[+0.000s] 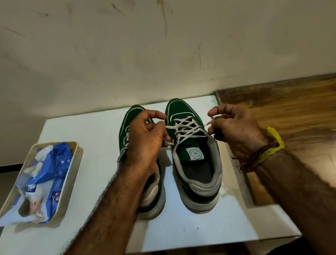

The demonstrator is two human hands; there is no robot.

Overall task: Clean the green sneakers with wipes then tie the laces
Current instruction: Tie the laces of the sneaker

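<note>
Surface: your white table (102, 223) stands against a scuffed wall, with a wooden top (303, 116) beside it.
Shoes: your green pair sits mid-table, toes to the wall, right shoe (196, 165) just beside the left shoe (146, 199).
Left hand (144, 141): you pinch a lace end (167, 142).
Right hand (233, 128): you pinch the other lace end (211, 122).
Tray (70, 175): holds your blue wipes pack (46, 177), at your left.

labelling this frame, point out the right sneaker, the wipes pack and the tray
right sneaker (193, 155): head view, on the round tongue label
wipes pack (54, 176): head view, on its blue wrapper
tray (74, 175): head view, on its right wall
</note>
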